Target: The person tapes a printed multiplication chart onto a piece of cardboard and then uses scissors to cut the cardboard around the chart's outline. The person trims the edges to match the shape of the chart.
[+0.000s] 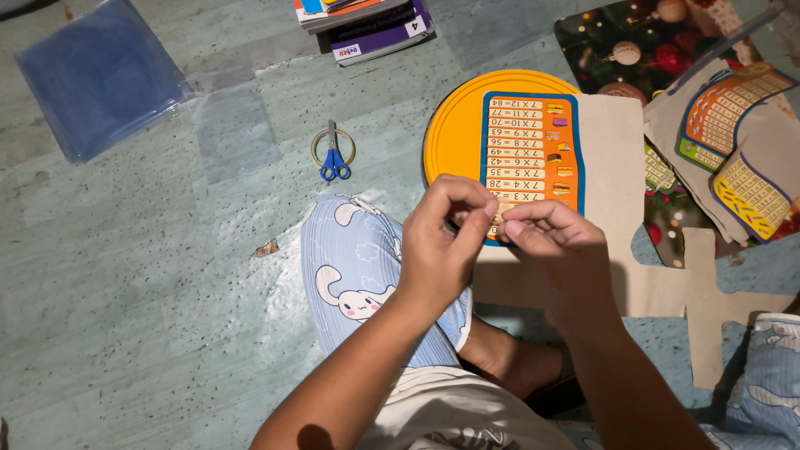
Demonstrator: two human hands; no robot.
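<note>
My left hand point(443, 242) and my right hand point(562, 258) meet fingertip to fingertip over the bottom edge of an orange and blue printed card point(533, 154). Both pinch something small at that edge; it is too small to make out. The card lies on a round yellow disc point(454, 133) and a piece of brown cardboard point(612, 192). I sit on the floor with my knees in light blue patterned trousers point(350, 267).
Blue-handled scissors point(334, 154) lie across a tape ring on the greenish floor. A blue plastic sleeve point(100, 75) lies at top left, books point(375, 25) at the top. More cut-out cards point(733, 108) and cardboard scraps point(717, 317) sit on the right.
</note>
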